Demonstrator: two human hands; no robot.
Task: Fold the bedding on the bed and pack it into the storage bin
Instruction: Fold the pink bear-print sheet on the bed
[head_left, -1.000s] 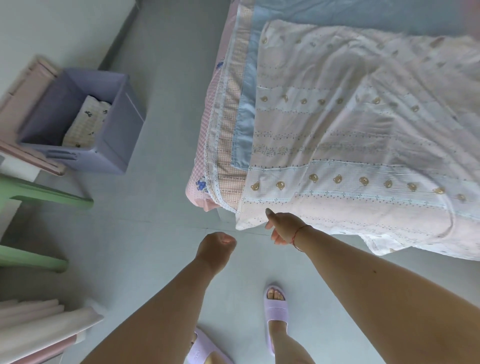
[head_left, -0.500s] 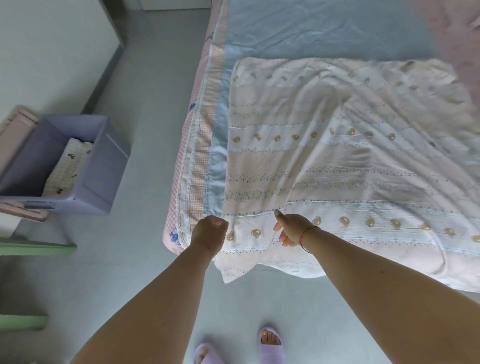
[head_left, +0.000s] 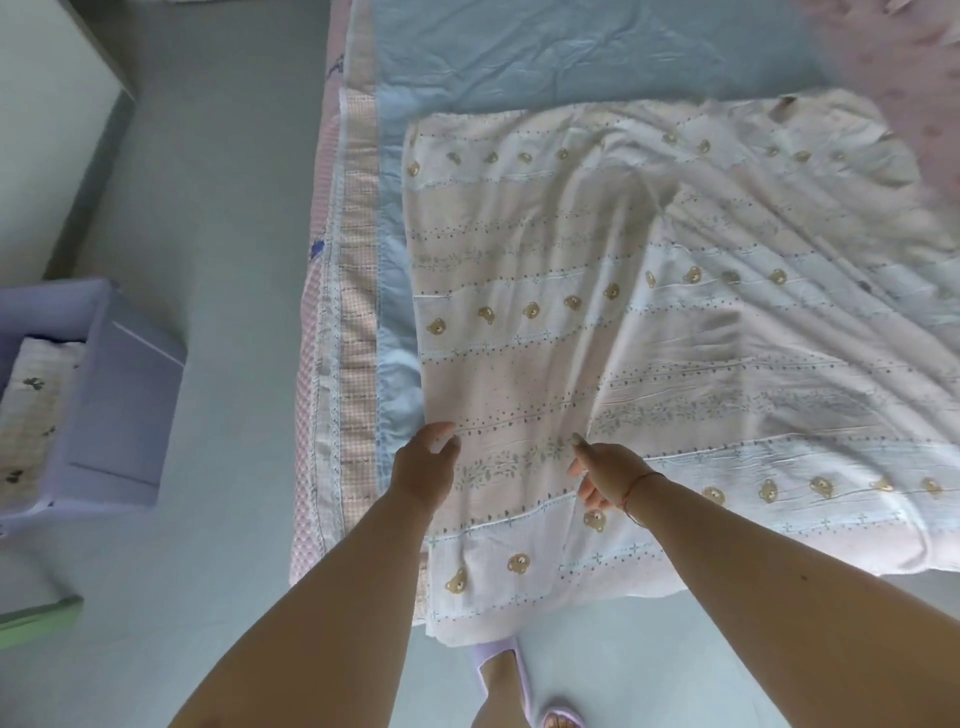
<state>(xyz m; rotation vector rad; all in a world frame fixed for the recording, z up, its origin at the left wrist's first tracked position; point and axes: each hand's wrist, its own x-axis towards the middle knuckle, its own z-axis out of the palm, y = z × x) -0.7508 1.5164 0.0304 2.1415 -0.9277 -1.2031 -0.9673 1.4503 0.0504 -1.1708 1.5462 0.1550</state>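
A pale pink and white sheet with a bear print (head_left: 675, 322) lies spread and wrinkled on the bed, its near corner hanging over the bed's edge. My left hand (head_left: 427, 462) hovers at the sheet's left edge near the corner, fingers loosely extended and holding nothing. My right hand (head_left: 602, 475) is over the sheet a little to the right, index finger stretched forward and the other fingers loosely bent under; it grips nothing that I can see. The purple storage bin (head_left: 122, 400) stands on the floor to the left, with a folded printed cloth (head_left: 31, 410) inside it.
Under the sheet lie a blue bed sheet (head_left: 571, 52) and a pink checked mattress pad (head_left: 358, 260). Pink fabric (head_left: 914, 57) sits at the bed's far right. A green furniture edge (head_left: 36, 618) is at lower left. My slippered foot (head_left: 501, 670) stands on grey floor.
The view has moved closer over the bed. Both hands have reached forward from the hanging corner onto the sheet, and my left hand has gone from a fist to loose fingers.
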